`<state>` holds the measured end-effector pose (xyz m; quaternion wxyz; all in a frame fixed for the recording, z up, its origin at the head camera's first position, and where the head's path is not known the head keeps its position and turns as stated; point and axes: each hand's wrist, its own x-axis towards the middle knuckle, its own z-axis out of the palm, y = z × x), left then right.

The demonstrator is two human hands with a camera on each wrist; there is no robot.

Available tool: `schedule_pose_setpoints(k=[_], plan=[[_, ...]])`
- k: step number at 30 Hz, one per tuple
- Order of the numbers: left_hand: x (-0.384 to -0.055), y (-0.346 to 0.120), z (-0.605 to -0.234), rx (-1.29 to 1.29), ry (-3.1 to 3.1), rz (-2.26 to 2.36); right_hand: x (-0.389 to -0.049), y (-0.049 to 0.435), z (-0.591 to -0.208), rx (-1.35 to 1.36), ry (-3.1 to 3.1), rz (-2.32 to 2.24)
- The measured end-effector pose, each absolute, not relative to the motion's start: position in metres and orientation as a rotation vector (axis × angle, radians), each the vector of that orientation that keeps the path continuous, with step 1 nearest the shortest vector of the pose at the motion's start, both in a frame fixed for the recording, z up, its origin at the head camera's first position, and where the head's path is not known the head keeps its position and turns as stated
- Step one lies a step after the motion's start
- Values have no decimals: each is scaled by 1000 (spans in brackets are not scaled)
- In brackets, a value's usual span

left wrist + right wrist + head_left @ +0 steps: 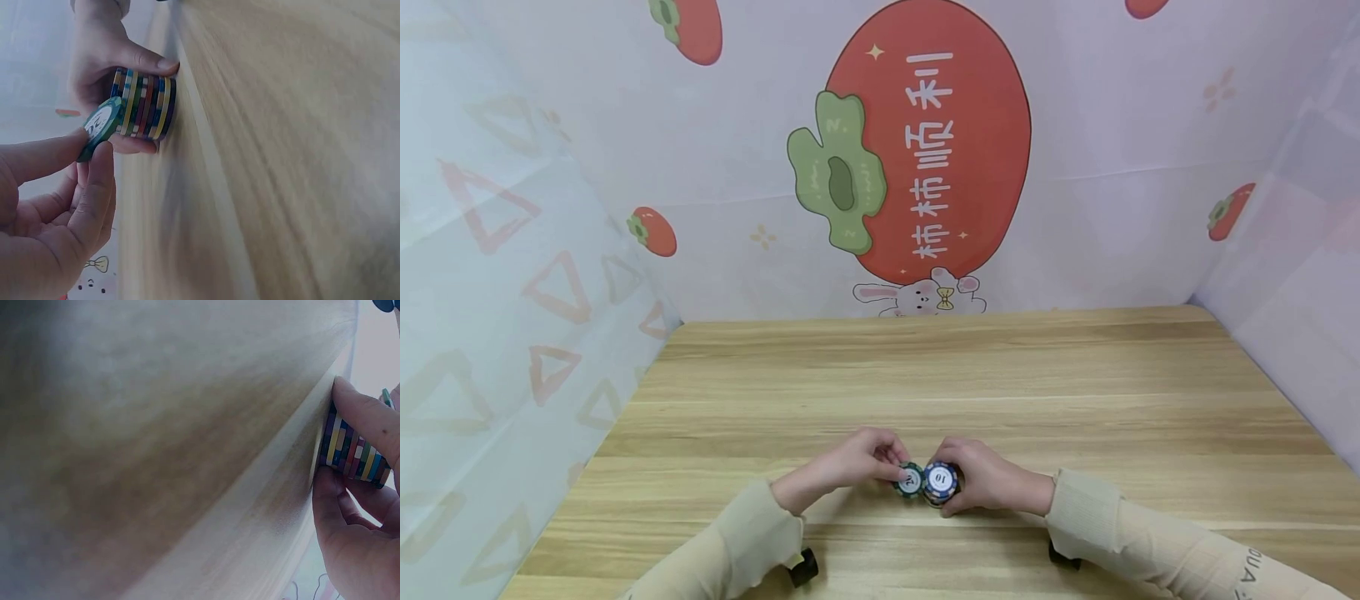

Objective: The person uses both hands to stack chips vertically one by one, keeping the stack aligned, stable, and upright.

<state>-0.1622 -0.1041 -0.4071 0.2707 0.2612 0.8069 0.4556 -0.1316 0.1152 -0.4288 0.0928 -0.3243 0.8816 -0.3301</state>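
A green poker chip is pinched between the thumb and fingers of my left hand. Beside it, my right hand grips a stack of poker chips around its sides, with thumb and fingers low near the table. On top of the stack lies a blue chip marked 10. In the left wrist view the green chip is tilted, its edge close against the upper side of the stack. The right wrist view shows the banded edges of several stacked chips in many colours.
The wooden table runs back to a white cloth backdrop printed with a large red persimmon. Cloth side walls stand left and right. A black object shows under the left sleeve.
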Motion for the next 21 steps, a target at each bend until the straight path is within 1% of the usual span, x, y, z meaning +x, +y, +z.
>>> schedule_pose_setpoints(k=[4, 12, 21], plan=[[-160, -101, -409, 602, 2078, 1319, -132, 115, -429, -961, 2619, -980], [-157, -94, -410, 481, 1841, 1478, -131, 115, -429, -975, 2629, -976], [-153, -83, -413, 363, 1801, 1562, -132, 116, -432, -970, 2638, -984]])
